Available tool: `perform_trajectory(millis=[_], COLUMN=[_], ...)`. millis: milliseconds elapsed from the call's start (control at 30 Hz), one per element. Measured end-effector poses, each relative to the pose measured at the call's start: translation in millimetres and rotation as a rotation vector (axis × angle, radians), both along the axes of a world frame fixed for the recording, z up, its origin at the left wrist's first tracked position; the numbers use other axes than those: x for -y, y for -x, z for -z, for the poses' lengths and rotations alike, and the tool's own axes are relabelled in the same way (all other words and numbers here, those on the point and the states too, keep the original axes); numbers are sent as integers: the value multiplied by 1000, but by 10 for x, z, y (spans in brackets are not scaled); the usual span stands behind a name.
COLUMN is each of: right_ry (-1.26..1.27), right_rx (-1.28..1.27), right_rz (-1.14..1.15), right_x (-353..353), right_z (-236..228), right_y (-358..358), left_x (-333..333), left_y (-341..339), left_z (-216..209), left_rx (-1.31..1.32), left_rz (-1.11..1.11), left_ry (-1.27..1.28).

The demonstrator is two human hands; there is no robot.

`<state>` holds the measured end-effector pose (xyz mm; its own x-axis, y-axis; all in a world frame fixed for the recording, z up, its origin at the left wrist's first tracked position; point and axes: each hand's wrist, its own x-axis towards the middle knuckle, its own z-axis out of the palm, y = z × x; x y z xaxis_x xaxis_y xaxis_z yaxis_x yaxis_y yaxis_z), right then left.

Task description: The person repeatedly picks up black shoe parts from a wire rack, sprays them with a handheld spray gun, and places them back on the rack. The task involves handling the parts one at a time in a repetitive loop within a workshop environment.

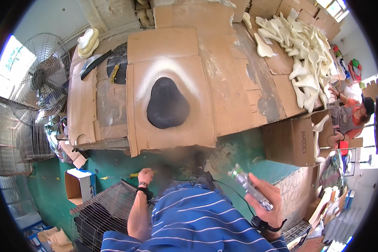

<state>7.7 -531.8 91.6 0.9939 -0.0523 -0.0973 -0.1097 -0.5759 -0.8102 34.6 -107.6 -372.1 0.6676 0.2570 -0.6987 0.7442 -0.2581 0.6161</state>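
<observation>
Right fingers: your right hand (266,195) is wrapped around a silver tool (256,194) with a green ring near its front end, pointing up and left.
Left fingers: your left hand (145,176) is low, just left of your striped shirt (197,218); its fingers look curled, but I cannot tell how tightly or whether they hold anything.
Dark line: a thin black hose or cord (231,190) runs between your shirt and right wrist.
Black pad: the rounded-triangular black pad (168,103) lies ahead of you, apart from both hands, on a cardboard sheet (203,130) with a white haze around the pad's far end.
Table right: cream saddle-shaped pieces (308,54) lie heaped at your far right.
Beyond: a co-worker (353,115) is beside a brown carton (287,143).
</observation>
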Motion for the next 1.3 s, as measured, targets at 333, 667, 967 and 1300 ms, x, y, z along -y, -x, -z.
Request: perform_trajectory(millis=[333,667,967,1300], right_ry=[24,-25,-24,32], right_rx=[8,-75,-7,25], right_rz=[95,-89,-71,-39], right_x=[327,598,755,773], right_z=[17,-26,-43,3], right_y=[246,224,80,31], left_x=[956,1321,1363,1446], left_y=[-1935,-2283,-2306,-2345], left_z=[-579,-740,-868,-925], left_rx=[744,573,527,650], left_rz=[4,74,97,3], left_ry=[-425,-736,-742,-690])
